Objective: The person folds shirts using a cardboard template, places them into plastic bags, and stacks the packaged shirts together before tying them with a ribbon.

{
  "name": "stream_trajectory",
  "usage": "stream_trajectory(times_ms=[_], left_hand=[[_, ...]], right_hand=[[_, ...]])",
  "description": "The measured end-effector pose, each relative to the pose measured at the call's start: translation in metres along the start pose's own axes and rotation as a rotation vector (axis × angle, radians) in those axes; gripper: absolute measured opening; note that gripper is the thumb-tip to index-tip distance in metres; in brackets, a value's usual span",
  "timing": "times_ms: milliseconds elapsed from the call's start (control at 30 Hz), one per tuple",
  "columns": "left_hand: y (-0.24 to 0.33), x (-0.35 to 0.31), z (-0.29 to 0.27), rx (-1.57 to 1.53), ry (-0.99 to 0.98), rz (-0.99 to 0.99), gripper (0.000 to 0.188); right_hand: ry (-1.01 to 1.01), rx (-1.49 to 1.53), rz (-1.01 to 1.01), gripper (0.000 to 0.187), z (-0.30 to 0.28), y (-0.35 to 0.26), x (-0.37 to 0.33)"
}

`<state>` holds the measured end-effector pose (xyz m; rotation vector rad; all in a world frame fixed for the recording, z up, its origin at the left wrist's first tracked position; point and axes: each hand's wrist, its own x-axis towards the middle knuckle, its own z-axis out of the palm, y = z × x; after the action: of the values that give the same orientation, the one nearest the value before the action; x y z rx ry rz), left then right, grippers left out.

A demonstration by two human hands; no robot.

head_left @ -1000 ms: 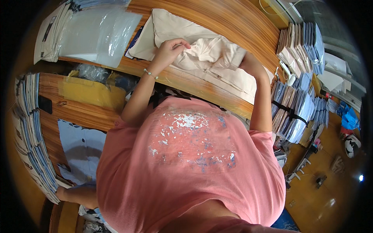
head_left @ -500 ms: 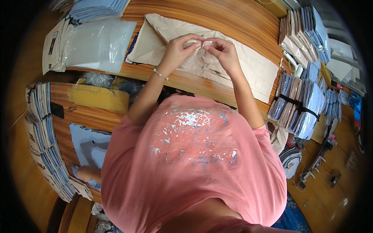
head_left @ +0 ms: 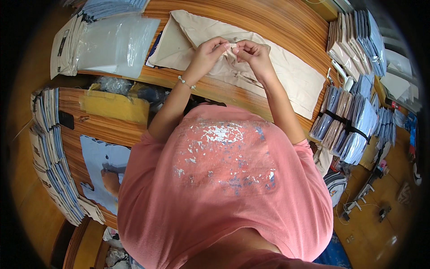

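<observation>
A long beige garment point(head_left: 286, 80) lies spread across the wooden table in front of me, wrinkled near its middle. My left hand point(head_left: 208, 54) pinches a small gathered bit of its cloth between thumb and fingers. Close beside it, my right hand point(head_left: 254, 56) pinches the same gathered part, fingertips almost touching the left ones. The bit between the fingertips is lifted slightly and too small to make out in detail. Toward its left end the garment has a loose fold lying open.
Clear plastic bags point(head_left: 121, 45) lie at the left. Bagged folded garments point(head_left: 342, 121) stand at the right near a white-handled tool point(head_left: 342, 74). On the side table are a blue garment point(head_left: 101, 157) under another person's hand point(head_left: 110, 180), a phone point(head_left: 66, 120) and stacked garments point(head_left: 53, 157).
Both hands keep pinching the cloth, with the left fingers more curled and the fingertips slightly shifted. The other person's hand has moved up and right over the blue garment.
</observation>
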<state>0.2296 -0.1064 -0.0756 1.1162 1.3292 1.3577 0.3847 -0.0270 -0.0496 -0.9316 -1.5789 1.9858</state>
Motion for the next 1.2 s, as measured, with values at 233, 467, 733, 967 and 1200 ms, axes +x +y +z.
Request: stream_trajectory(times_ms=[233, 467, 733, 967, 1200], left_hand=[[0.0, 0.0, -0.006, -0.184, -0.069, -0.207, 0.019], [0.009, -0.005, -0.021, 0.065, -0.11, -0.07, 0.023], [0.007, -0.009, -0.01, 0.013, 0.032, 0.013, 0.022], [0.005, -0.009, -0.014, 0.185, -0.05, 0.041, 0.02], [-0.002, -0.01, -0.019, 0.15, -0.052, -0.027, 0.017]], right_hand=[[0.03, 0.124, 0.045, 0.009, -0.009, 0.012, 0.001], [0.271, -0.534, -0.23, 0.013, 0.012, -0.008, -0.011], [0.213, -0.358, -0.115, 0.015, 0.021, 0.007, -0.012], [0.143, -0.314, -0.122, 0.016, 0.018, 0.017, -0.01], [0.1, -0.289, -0.103, 0.017, 0.013, 0.026, -0.009]])
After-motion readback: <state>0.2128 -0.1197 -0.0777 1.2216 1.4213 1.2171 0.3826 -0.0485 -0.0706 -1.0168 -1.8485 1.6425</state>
